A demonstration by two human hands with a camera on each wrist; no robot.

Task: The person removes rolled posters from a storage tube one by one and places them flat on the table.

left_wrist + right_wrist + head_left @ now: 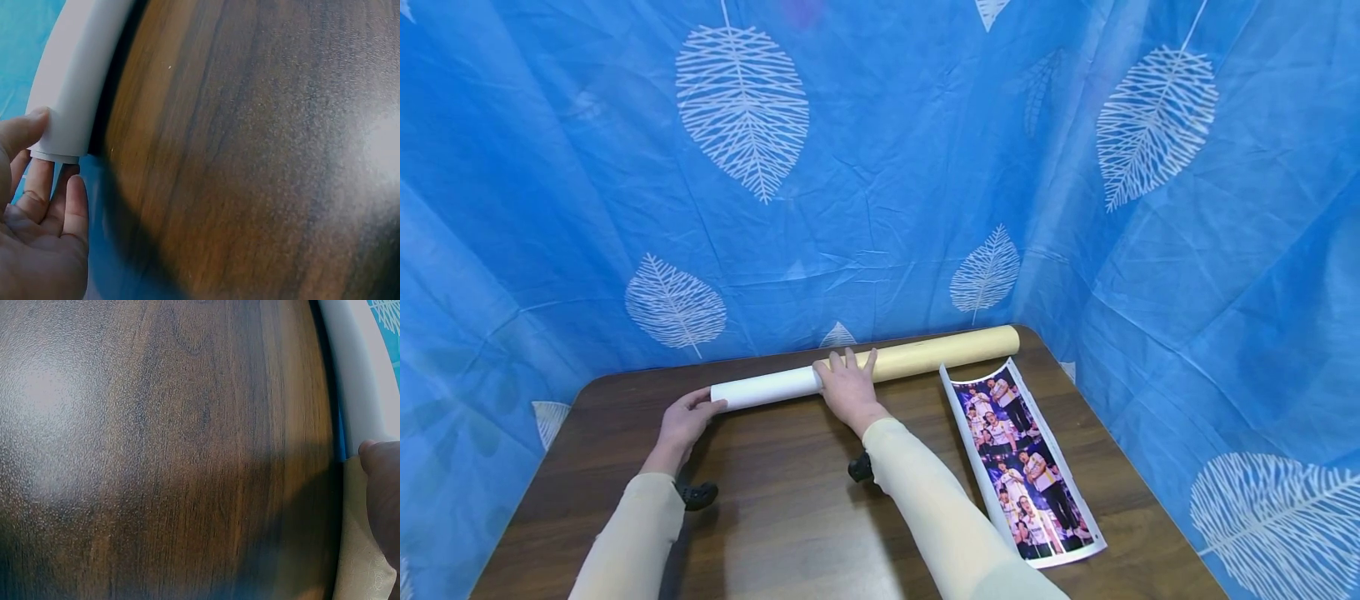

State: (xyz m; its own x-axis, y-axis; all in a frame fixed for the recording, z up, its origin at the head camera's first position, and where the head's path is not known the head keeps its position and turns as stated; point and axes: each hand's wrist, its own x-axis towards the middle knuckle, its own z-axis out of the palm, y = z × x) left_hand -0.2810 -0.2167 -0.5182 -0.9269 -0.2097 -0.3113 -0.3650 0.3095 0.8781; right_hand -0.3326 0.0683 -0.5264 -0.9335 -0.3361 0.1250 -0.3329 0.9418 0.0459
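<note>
Head view, table: a dark wooden table [790, 517] fills the lower half, with a blue leaf-print curtain [880, 167] hung behind it and to both sides.
Head view, rolled poster: a white rolled poster [765, 388] lies across the far part of the table, its right end pushed into a tan cardboard tube [947, 353] that runs on toward 2 o'clock.
Head view, left hand: the left hand [685, 421] is at the roll's open left end, thumb on top of the rim and fingers cupped around the end; the roll stretches away from it toward 2 o'clock.
Head view, right hand: the right hand [848, 390] rests palm down where white roll meets tan tube, fingers spread and nearly straight over the top.
Head view, flat print: a curled print of people in white shirts [1021, 462] lies at 4 o'clock from the right hand, well apart from it.
Left wrist view: the roll's end [65, 94] sits at 11 o'clock; the thumb [22, 131] touches its outer wall and the fingertips [75, 200] lie just below the rim, loosely curled.
Right wrist view: mostly table grain [156, 456]; at the right edge the white roll [362, 375] meets the tan tube [356, 550], a fingertip [381, 481] pressing at the join. The rest of the hand is hidden here.
</note>
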